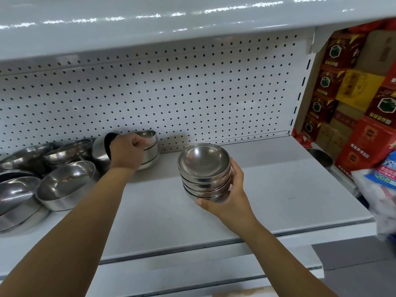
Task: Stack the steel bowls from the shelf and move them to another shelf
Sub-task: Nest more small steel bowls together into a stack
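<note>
Your right hand (231, 189) grips from the side a stack (204, 168) of round, shiny, shallow steel bowls at the middle of the shelf (278, 189). Your left hand (126, 151), arm stretched, curls its fingers on deeper bowls (152, 152) by the pegboard (192, 93).

A white pegboard (192, 93), dotted with rows of small dark holes, fills the back of the view. At its right edge runs a white upright (300, 91) with a column of dark slots. Beyond the upright, boxes are stacked high: dark red boxes (340, 50) with a green emblem and gold trim, a yellow box (360, 88) among them, plain brown cartons (334, 136) lower down, and a bright red box (364, 144) nearer the front. At the far right edge, blurred, is a white, blue and pink plastic packet (381, 181); its print is unreadable.
</note>
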### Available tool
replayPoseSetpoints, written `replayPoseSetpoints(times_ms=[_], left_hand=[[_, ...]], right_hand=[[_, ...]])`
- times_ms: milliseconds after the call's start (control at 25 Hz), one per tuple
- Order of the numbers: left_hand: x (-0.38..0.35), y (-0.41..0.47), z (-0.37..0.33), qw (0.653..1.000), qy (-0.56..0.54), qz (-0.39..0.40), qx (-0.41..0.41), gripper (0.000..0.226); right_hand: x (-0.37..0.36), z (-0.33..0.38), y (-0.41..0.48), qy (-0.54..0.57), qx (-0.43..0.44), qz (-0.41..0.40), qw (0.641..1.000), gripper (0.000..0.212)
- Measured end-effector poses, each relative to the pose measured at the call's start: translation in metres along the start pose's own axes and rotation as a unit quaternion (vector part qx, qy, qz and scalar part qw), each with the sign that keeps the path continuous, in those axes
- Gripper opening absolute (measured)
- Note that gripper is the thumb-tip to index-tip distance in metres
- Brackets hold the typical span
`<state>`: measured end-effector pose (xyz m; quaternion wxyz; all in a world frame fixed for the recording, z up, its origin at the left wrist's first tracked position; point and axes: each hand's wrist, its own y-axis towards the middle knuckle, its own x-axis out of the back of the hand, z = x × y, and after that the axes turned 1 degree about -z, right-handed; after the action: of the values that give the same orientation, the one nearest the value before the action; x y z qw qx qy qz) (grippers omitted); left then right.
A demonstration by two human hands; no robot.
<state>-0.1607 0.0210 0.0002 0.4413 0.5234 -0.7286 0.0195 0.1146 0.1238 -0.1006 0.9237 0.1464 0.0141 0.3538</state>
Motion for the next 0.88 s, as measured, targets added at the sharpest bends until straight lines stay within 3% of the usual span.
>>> replayPoseSetpoints(times_ms=[320, 600, 880], left_hand=[[0.018, -0.024, -0.048, 0.990, -0.123, -0.057, -0.040, 0.009], [0.025, -0.080, -0.096, 0.960, -0.255, 0.045, -0.109, 0.022], [0.017, -0.104, -0.094, 0.959, -0.181, 0.119, -0.181, 0.021]], right_hand=[[0.001, -0.001, 0.000, 0.004, 0.001, 0.003, 1.000, 0.127], [0.000, -0.001, -0.001, -0.009, 0.008, -0.001, 1.000, 0.127], [0.001, 0.000, -0.001, -0.018, 0.014, -0.004, 1.000, 0.125]])
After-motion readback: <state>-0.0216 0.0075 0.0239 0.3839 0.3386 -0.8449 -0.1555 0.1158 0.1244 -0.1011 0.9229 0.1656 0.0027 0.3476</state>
